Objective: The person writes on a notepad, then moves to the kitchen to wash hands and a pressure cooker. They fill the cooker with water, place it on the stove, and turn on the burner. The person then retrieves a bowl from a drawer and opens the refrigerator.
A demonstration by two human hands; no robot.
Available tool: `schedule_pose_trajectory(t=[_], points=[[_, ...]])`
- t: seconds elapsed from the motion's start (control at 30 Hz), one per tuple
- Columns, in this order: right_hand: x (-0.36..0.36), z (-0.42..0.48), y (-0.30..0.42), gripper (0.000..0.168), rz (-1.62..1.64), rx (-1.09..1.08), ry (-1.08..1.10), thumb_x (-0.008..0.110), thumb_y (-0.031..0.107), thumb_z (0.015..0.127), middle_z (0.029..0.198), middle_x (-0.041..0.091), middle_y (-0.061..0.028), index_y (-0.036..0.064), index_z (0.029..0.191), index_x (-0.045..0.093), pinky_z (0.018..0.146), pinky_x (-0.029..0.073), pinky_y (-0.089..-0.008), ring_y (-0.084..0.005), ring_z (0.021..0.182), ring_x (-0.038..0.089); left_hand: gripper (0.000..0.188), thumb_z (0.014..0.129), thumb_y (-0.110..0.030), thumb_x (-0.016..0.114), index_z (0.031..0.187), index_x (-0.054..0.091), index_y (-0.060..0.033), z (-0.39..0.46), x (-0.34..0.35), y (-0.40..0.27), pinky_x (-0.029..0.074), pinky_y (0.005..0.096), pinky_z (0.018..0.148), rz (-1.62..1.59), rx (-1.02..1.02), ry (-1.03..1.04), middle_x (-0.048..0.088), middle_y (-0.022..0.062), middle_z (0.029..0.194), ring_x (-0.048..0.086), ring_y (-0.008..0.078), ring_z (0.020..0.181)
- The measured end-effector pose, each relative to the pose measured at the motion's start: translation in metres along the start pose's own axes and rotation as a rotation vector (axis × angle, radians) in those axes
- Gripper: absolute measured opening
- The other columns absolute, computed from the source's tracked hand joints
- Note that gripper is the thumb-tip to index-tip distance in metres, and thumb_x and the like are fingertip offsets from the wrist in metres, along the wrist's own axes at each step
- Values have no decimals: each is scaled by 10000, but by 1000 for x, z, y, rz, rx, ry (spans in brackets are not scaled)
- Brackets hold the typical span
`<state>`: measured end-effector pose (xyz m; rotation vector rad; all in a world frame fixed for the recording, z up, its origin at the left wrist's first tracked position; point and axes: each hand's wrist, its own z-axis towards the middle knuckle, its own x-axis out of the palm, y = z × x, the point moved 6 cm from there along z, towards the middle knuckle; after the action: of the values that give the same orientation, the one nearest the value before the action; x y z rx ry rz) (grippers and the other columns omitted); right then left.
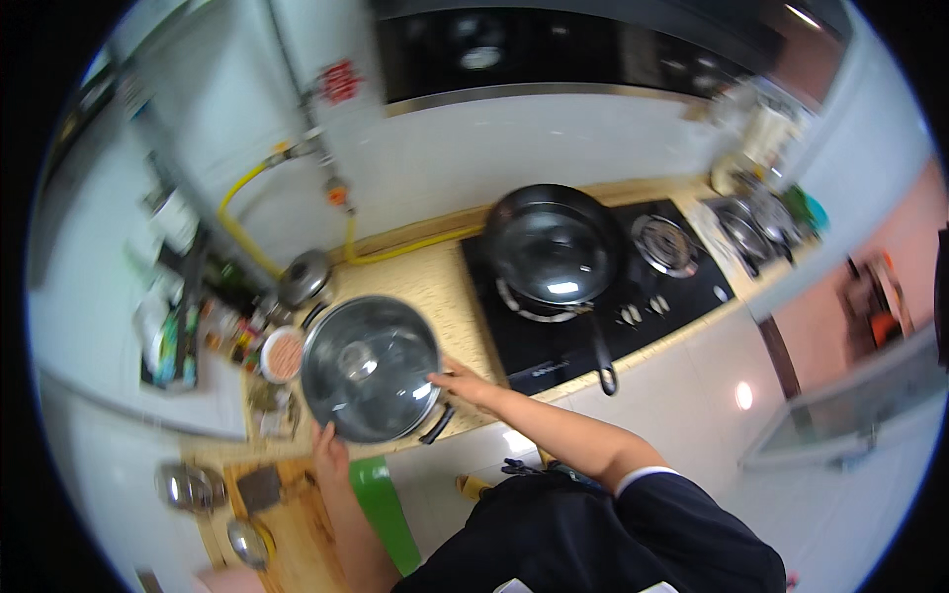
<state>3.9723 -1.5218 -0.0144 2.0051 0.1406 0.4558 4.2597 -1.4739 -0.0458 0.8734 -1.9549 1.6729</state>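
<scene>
A large pot with two black side handles (437,424) stands on the counter in front of me, and a clear glass lid (371,400) with a round knob covers its top. My left hand (331,451) grips the near-left rim of the lid, thumb on top. On the right rim, my right hand (465,384) has its thumb over the glass and its other fingers lower at the side. Whether the fingers also touch the pot's wall is hidden. To the right, a black wok (549,237) with a long handle rests on the left burner of the gas hob (519,363).
A white bowl of pinkish food (283,354) and a lidded metal pot (305,276) flank the large pot. A cleaver (259,489) lies on the wooden cutting board (296,548) at lower left. A yellow gas hose (415,248) runs behind. Metal pans (745,226) sit right of the hob.
</scene>
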Motion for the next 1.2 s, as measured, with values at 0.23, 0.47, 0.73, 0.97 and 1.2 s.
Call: schedule_pose_trajectory(t=[0.23,0.47,0.73,0.97,1.2], points=[[-18,79,-52,510,17,-307,-26,525,280,857,1164,502,-61,101,1298,341,926,346,-296,-152,1070,438,565,831,-59,489,1329,221,-50,43,-33,7,243,355,987,72,-35,93,356,93,1307,364,203,1161],[1,36,5,630,-598,-100,-319,521,253,823,1362,166,-226,-7,1311,220,986,293,-370,-364,1186,336,396,827,-200,515,1160,451,6,37,1,-21,407,321,769,697,197,117,505,130,1096,496,211,929],[-27,-161,103,539,-515,-525,184,535,231,811,1345,198,-230,16,1260,327,881,402,-332,-288,1000,521,163,798,-203,480,874,461,-61,-43,9,29,391,292,568,548,289,-395,476,67,815,452,171,676],[-283,-374,109,421,-305,-453,52,504,273,868,1164,501,-135,46,1215,432,879,410,-295,-192,1043,512,241,755,-217,417,537,343,-147,-102,32,322,228,237,313,277,-749,-67,285,-29,461,255,98,363],[-512,-551,12,455,-1391,225,-987,517,342,815,1275,376,-182,55,1166,475,934,352,-396,-320,1129,417,155,843,-157,485,866,568,-28,-161,332,563,478,219,534,890,-942,455,611,57,766,589,124,642]])
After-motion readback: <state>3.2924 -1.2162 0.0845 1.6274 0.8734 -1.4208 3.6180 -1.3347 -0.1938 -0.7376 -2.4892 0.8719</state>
